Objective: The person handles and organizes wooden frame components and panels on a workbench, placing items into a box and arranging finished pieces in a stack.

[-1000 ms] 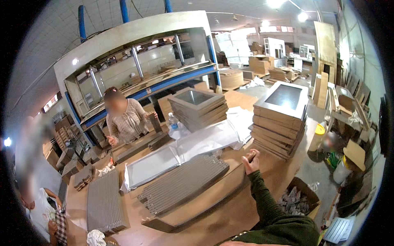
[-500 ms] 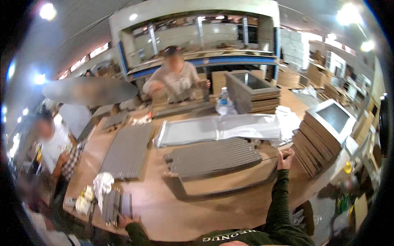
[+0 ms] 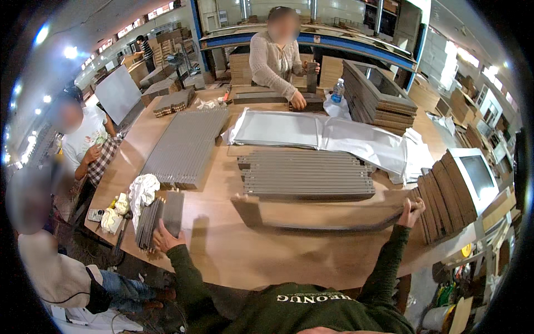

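My right hand (image 3: 410,212) is closed around the right end of a long grey strip (image 3: 328,227), at the right of the table. At the strip's left end a short grey piece (image 3: 248,211) stands at an angle, and together they form part of a frame. My left hand (image 3: 167,236) grips the lower end of a short flat grey board (image 3: 174,214); its fingers are partly hidden. Beside that board lies a stack of narrow grey strips (image 3: 148,224). Beyond the frame part sits a row of long grey strips (image 3: 306,175).
A pile of grey panels (image 3: 186,145), white wrapped sheets (image 3: 278,128), a water bottle (image 3: 338,90) and stacked frames (image 3: 378,97) cover the far table. More frames (image 3: 445,195) lean at right. White cloth (image 3: 143,192) lies left. Co-workers stand across and at left.
My left hand has moved up the table onto the short grey board. My right hand still holds the frame part. The view has shifted, and the person across now reaches down to the table.
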`<state>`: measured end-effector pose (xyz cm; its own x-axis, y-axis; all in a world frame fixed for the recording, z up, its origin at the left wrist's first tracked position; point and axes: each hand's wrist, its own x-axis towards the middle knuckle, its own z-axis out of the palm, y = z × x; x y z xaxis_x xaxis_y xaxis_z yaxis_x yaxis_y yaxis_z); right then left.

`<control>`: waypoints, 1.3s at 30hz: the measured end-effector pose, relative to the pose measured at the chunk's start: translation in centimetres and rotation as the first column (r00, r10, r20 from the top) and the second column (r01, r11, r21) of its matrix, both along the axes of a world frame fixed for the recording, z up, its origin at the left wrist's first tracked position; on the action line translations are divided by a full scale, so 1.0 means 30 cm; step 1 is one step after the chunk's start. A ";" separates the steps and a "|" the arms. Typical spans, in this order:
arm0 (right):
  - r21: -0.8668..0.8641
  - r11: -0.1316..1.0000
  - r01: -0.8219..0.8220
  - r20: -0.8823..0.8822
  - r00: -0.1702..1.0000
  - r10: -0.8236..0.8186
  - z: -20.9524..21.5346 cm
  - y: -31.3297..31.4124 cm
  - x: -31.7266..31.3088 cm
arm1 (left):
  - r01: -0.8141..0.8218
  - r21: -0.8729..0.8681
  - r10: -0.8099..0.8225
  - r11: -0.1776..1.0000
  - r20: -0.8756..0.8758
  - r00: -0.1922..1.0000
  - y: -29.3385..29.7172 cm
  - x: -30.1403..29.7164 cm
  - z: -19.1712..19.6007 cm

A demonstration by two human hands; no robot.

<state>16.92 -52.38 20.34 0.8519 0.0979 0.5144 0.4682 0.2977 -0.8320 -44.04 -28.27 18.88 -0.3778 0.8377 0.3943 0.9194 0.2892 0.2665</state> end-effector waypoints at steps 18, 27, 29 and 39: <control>0.037 0.993 0.109 0.161 0.980 -0.114 -0.116 -0.152 -0.066 | 0.846 -0.283 -0.722 0.453 0.440 0.534 0.274 0.639 -0.138; -0.102 0.962 0.255 0.593 0.792 -0.147 -0.190 -0.232 0.050 | 0.786 -0.377 -0.860 -0.490 0.358 -0.364 0.405 0.886 -0.252; 0.093 0.992 0.086 0.248 0.963 -0.107 0.025 -0.032 -0.189 | 0.564 -0.470 -0.728 -0.679 0.527 -0.437 0.568 0.832 -0.420; -0.071 0.959 0.274 0.305 0.921 -0.241 -0.010 -0.085 -0.154 | 0.920 -0.352 -0.985 -0.170 0.046 -0.165 0.312 0.703 -0.234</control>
<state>12.29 -54.95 20.05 0.6703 -0.0348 0.7413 0.7420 0.0489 -0.6686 -22.94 -18.92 11.85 0.9731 0.2235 0.0561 0.2095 -0.9593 0.1892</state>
